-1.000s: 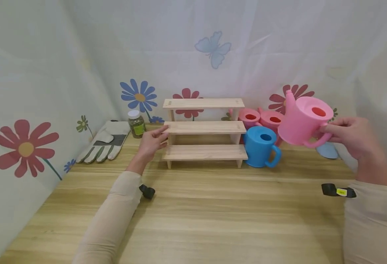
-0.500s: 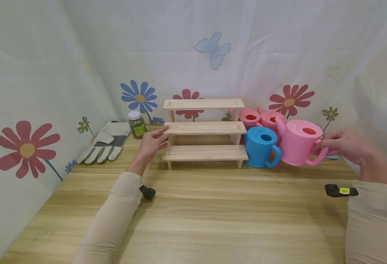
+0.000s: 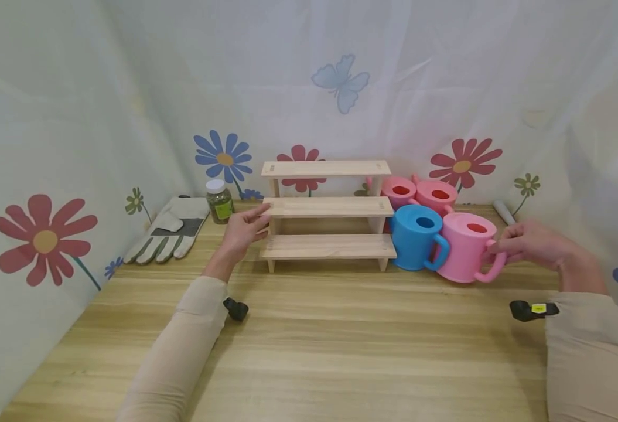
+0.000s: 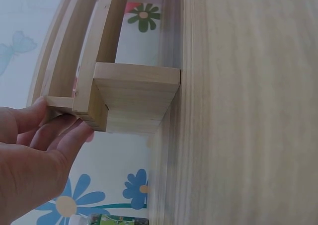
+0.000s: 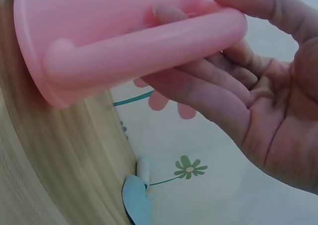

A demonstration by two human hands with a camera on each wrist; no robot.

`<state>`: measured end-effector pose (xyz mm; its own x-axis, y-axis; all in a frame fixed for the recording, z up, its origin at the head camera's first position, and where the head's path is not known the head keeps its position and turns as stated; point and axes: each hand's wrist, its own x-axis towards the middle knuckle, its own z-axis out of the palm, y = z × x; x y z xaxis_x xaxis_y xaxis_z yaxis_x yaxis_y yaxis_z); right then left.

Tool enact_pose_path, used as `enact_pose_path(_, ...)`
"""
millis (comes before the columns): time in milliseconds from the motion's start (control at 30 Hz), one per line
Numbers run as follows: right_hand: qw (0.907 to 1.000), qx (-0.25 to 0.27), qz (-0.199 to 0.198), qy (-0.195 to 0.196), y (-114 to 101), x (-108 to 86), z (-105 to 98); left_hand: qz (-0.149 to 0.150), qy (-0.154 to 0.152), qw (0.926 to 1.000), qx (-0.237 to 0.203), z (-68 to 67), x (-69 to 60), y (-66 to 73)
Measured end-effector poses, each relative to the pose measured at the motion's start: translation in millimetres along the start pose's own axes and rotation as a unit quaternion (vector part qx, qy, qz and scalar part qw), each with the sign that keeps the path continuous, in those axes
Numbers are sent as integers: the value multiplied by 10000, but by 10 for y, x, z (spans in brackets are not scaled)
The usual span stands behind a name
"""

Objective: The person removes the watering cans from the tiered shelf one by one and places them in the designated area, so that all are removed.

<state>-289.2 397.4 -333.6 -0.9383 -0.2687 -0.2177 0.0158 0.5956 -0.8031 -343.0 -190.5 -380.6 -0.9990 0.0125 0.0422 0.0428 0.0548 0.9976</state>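
My right hand (image 3: 538,243) holds the handle of a light-pink watering can (image 3: 464,246). In the right wrist view, the thumb lies over the top of the handle and fingers pass behind it. The can is upright, its base at the tabletop, just right of a blue watering can (image 3: 411,240). Behind these stand two darker pink watering cans, a left one (image 3: 390,202) and a right one (image 3: 437,205). My left hand (image 3: 242,234) grips the left end of a three-step wooden shelf (image 3: 330,206) at its middle step. The left wrist view shows the thumb and fingers around the board's end.
Left of the shelf stands a white-lidded jar (image 3: 220,202), with a white and grey work glove (image 3: 174,228) beside it. At the back right lies a tool with a grey handle (image 3: 504,212) and light-blue blade (image 5: 133,197). A flower-printed curtain (image 3: 235,70) encloses the table.
The right hand has lowered the light-pink watering can from the air to the tabletop, moving it down and slightly left beside the blue one. The left hand keeps its place on the shelf.
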Motion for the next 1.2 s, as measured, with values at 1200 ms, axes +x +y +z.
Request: enact_pose_path(1200, 9971, 580, 96, -481, 150, 67, 11, 118, -45, 9999, -21, -19, 25, -56)
